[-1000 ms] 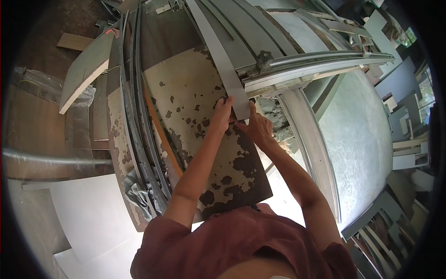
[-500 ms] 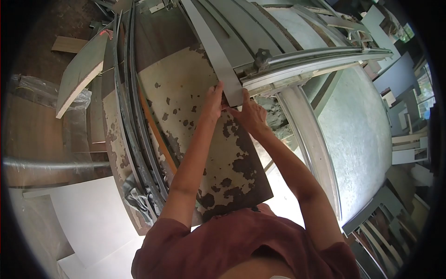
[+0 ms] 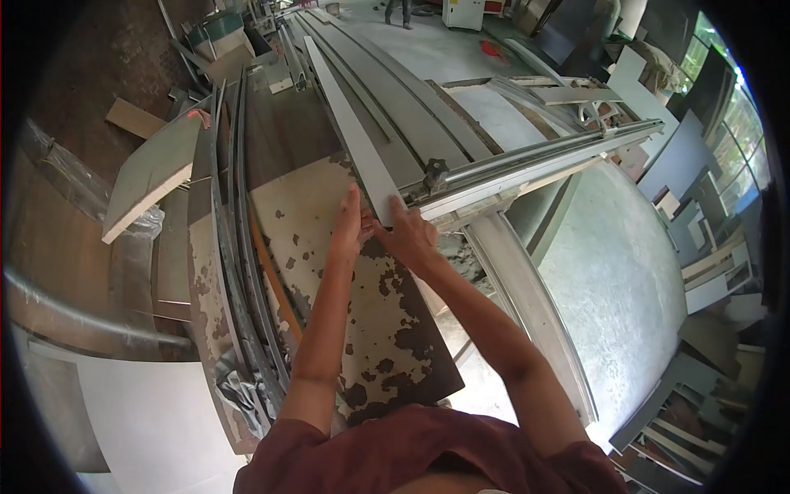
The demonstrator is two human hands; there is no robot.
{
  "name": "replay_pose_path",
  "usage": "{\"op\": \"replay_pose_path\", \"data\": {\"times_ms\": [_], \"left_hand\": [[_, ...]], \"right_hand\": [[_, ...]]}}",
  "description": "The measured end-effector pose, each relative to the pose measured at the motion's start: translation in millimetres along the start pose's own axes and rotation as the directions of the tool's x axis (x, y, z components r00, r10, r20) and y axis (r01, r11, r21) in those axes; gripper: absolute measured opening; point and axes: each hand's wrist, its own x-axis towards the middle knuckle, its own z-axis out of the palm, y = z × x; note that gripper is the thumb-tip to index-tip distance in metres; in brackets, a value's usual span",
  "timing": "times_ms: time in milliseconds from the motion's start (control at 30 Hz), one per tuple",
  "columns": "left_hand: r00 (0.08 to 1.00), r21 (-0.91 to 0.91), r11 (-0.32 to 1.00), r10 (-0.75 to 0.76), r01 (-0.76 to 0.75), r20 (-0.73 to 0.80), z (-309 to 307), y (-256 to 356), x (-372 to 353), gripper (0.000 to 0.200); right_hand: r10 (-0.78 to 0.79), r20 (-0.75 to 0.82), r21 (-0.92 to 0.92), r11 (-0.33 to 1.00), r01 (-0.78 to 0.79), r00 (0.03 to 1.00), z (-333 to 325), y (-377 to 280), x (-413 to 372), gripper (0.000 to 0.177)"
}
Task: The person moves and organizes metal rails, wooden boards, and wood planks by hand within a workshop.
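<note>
A long narrow grey board strip (image 3: pixel 350 123) lies lengthwise on the worn saw table (image 3: pixel 313 214), its near end at my hands. My left hand (image 3: pixel 347 226) presses against the strip's near left corner, fingers together and pointing away. My right hand (image 3: pixel 407 235) grips the near end from the right, fingers on top of the strip. A metal fence rail (image 3: pixel 535 160) with a black knob (image 3: pixel 434 174) crosses the table just right of my hands. The strip's very end is hidden under my fingers.
The table's peeling cream top (image 3: pixel 378 329) runs back toward my body. A thick pale board (image 3: pixel 152 177) leans at the left. Offcut panels (image 3: pixel 699 272) are piled at the right on the concrete floor (image 3: pixel 625 272). A white sheet (image 3: pixel 156 420) lies at lower left.
Both hands have slid the strip away from me along the table, past the fence rail. The camera has tilted up, showing more of the workshop beyond.
</note>
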Motion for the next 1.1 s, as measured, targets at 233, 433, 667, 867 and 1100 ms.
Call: {"op": "replay_pose_path", "data": {"times_ms": [233, 433, 667, 867, 1100], "left_hand": [[0.998, 0.011, 1.000, 0.019, -0.020, 0.054, 2.2, 9.3, -27.4, 0.084], [0.960, -0.138, 0.976, -0.132, 0.170, 0.249, 53.9, -35.7, -80.9, 0.086], [0.959, -0.392, 0.876, -0.246, 0.281, 0.139, 117.6, -70.1, -151.7, 0.101], [0.935, -0.253, 0.913, -0.260, 0.319, 0.242, 130.0, -103.9, -186.3, 0.077], [0.937, -0.296, 0.891, -0.308, 0.345, 0.167, 157.9, -106.6, -258.0, 0.060]], "right_hand": [[-0.062, 0.120, 0.342, 0.940, 0.018, 0.991, -89.6, 32.4, -154.8, 0.057], [0.094, 0.418, 0.609, 0.709, -0.355, 0.904, -138.1, 90.0, -316.1, 0.068], [0.137, 0.377, 0.782, 0.483, -0.395, 0.916, -142.1, 131.5, -406.3, 0.083], [0.187, 0.443, 0.841, 0.252, -0.478, 0.877, -136.3, 170.0, -475.6, 0.089], [0.156, 0.487, 0.795, 0.328, -0.511, 0.859, -161.5, 188.6, -532.9, 0.088]]}}
